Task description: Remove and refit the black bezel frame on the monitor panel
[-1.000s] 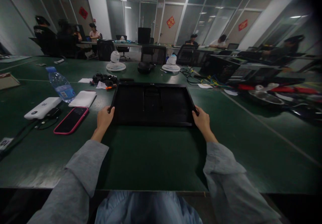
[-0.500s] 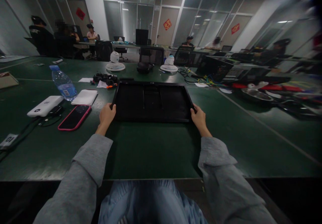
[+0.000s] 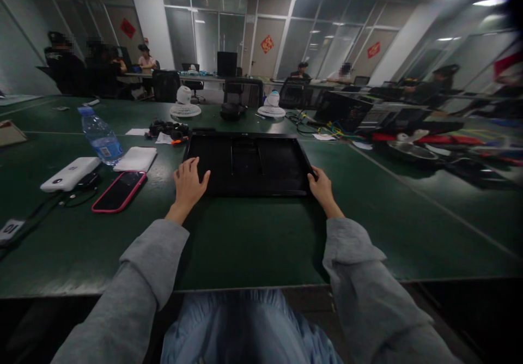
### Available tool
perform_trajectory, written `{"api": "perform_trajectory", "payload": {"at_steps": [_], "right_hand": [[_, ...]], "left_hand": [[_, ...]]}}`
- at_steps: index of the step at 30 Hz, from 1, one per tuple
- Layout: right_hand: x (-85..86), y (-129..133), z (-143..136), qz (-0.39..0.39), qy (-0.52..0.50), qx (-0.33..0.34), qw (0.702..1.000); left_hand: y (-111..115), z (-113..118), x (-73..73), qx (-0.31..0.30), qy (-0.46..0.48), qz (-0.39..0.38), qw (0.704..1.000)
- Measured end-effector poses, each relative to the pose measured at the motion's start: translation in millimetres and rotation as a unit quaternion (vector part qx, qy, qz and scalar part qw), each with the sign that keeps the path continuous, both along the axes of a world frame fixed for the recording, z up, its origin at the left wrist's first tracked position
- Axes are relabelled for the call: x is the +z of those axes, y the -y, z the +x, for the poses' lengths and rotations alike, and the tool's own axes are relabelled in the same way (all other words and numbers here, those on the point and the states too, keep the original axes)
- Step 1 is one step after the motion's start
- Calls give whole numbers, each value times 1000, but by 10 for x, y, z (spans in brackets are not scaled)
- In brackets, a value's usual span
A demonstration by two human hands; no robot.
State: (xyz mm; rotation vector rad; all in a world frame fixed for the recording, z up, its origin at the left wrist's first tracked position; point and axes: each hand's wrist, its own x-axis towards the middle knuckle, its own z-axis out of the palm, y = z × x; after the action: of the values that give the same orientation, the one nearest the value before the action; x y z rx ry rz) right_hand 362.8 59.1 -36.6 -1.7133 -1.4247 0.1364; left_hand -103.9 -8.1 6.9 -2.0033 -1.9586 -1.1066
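Observation:
A shallow black rectangular tray point(image 3: 281, 162) with a raised rim and two narrow lines down its middle lies on the green table in front of me. My right hand point(image 3: 321, 184) grips its right edge, thumb over the rim. At the near left corner my left hand point(image 3: 190, 184) hovers over or rests on the rim, with fingers apart and no grip; whether it touches cannot be seen.
To the left are a water bottle point(image 3: 104, 143), white tissues point(image 3: 136, 159), a pink-cased phone point(image 3: 120, 192) and a white power bank point(image 3: 71, 174) with cables. White fans point(image 3: 186, 109) stand farther back. Cables and a metal pan point(image 3: 412, 154) lie to the right. People sit beyond.
My left hand has let go of the tray's left edge and moved right over its corner, fingers spreading. My right hand keeps its hold. The tray looks unmoved on the table.

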Motion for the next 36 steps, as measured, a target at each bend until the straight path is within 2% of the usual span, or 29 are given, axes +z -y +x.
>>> {"api": "perform_trajectory", "payload": {"at_steps": [3,6,15,22,28,30,34,36], "right_hand": [[-7,-14,11,6,4,0,1000],[-16,-24,22,4,9,2,1000],[-28,-34,40,-9,10,2,1000],[-16,-39,16,-15,15,4,1000],[25,-98,75,-15,-4,35,999],[27,-101,115,-36,-30,54,997],[12,-82,118,-108,-97,114,983],[4,-86,73,-85,-72,126,986]], "left_hand": [[49,167,-16,-62,-29,-22,997],[77,230,-19,-90,-42,-33,994],[134,189,11,-105,-54,-60,991],[144,201,35,-112,-67,-50,990],[152,195,44,-149,-59,-12,987],[118,134,46,-119,-22,20,993],[5,-138,66,32,91,72,993],[-51,-297,77,86,145,74,983]]}}
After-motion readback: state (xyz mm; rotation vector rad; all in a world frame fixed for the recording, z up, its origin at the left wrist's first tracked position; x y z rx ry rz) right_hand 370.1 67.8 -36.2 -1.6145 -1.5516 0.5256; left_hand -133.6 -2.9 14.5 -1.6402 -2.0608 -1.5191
